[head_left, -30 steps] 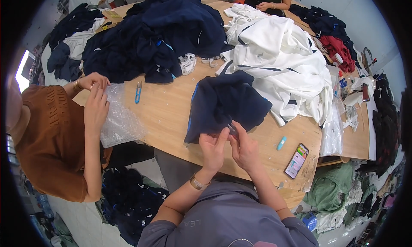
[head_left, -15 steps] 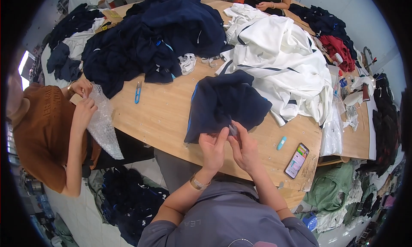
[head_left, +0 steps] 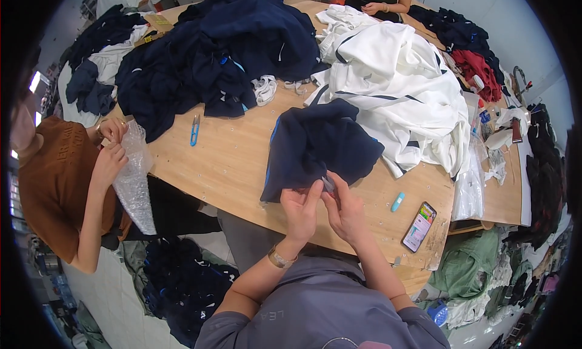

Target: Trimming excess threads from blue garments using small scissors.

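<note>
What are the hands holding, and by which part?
The left hand and right hand pinch the navy garment at its near edge; whether the right also holds something small cannot be told.

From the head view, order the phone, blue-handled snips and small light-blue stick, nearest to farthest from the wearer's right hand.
1. Small light-blue stick: just right of the right hand.
2. Phone: farther right.
3. Blue-handled snips: well off to the left.

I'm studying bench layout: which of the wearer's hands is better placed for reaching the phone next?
Probably the right hand: the phone lies to its right, nearer than to the left hand. Both hands are at the navy garment.
</note>
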